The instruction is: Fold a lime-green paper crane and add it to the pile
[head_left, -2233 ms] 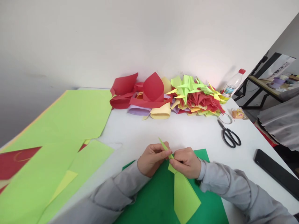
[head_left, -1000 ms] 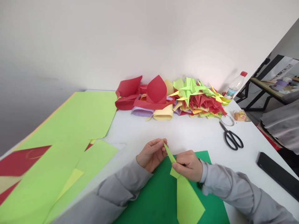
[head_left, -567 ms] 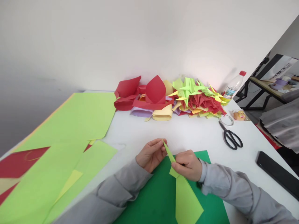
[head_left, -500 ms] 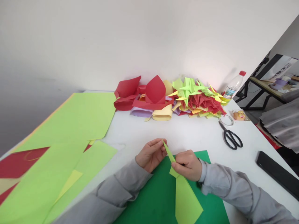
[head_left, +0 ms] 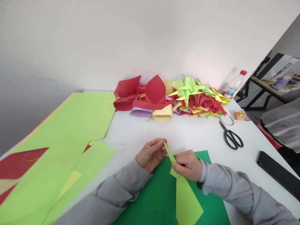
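Note:
A folded light-green paper piece (head_left: 187,200) hangs over the dark green sheet (head_left: 150,203), its narrow pointed end up and its broad end toward me. My left hand (head_left: 152,153) pinches the pointed tip between thumb and fingers. Lower down, my right hand (head_left: 188,166) is closed round the middle of the piece, with the thumb lying along it. The right fist covers part of the folds there.
Light-green sheets (head_left: 77,115) cover the table's left side, with red paper (head_left: 23,161) among them. Along the wall stand red paper loops (head_left: 156,90) and a pile of folded pointed shapes (head_left: 206,104). Scissors (head_left: 232,137), a bottle (head_left: 234,86) and a black case (head_left: 278,173) lie right.

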`<state>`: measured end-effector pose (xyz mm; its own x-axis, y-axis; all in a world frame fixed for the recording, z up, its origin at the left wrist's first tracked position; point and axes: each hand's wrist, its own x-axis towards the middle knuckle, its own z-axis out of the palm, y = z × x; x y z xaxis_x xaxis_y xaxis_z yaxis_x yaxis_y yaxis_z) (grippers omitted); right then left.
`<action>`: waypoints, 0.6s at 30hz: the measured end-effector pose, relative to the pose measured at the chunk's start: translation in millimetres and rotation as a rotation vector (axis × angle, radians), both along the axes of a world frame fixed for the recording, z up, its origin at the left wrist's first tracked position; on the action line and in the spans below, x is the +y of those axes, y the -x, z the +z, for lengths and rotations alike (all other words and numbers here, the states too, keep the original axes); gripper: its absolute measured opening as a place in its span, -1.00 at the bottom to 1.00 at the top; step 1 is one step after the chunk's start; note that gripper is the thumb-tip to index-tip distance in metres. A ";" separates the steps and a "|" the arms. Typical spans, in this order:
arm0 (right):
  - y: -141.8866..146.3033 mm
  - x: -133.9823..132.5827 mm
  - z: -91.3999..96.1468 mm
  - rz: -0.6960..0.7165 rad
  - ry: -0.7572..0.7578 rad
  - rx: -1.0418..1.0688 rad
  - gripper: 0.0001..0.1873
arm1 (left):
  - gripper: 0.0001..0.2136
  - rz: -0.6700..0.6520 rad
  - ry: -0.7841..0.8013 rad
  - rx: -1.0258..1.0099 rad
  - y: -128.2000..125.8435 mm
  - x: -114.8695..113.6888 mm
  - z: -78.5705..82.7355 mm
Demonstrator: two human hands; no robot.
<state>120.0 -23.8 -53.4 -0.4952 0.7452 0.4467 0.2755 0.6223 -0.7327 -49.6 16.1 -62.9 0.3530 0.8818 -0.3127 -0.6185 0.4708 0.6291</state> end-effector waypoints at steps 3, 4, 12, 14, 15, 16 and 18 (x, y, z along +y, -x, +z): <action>0.1 0.1 0.8 -0.004 -0.010 -0.002 -0.59 | -0.77 0.010 0.006 0.011 -0.3 0.3 0.0; 0.1 0.2 1.0 -0.006 -0.012 -0.008 -0.59 | -0.79 0.013 0.007 0.016 -0.5 0.4 0.2; -0.2 -0.2 2.0 -0.008 0.018 -0.037 -0.60 | -0.71 0.021 -0.015 0.065 -1.3 -0.4 4.6; -0.3 -0.3 2.3 -0.004 0.024 -0.044 -0.59 | -0.70 0.028 -0.028 0.083 -1.8 -0.6 5.8; -0.3 -0.3 2.4 -0.001 0.029 -0.050 -0.59 | -0.69 0.035 -0.037 0.091 -2.1 -0.7 6.4; -0.3 -0.3 2.4 0.001 0.036 -0.053 -0.59 | -0.69 0.042 -0.048 0.099 -2.4 -0.7 6.8; -0.3 0.0 2.2 0.001 0.055 -0.053 -0.58 | -0.70 0.057 -0.074 0.114 -2.9 -0.7 7.4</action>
<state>120.3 -23.8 -51.2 -0.5175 0.7674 0.3786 0.3145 0.5820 -0.7499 -46.7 15.4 -55.5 0.2677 0.9216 -0.2810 -0.5656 0.3864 0.7286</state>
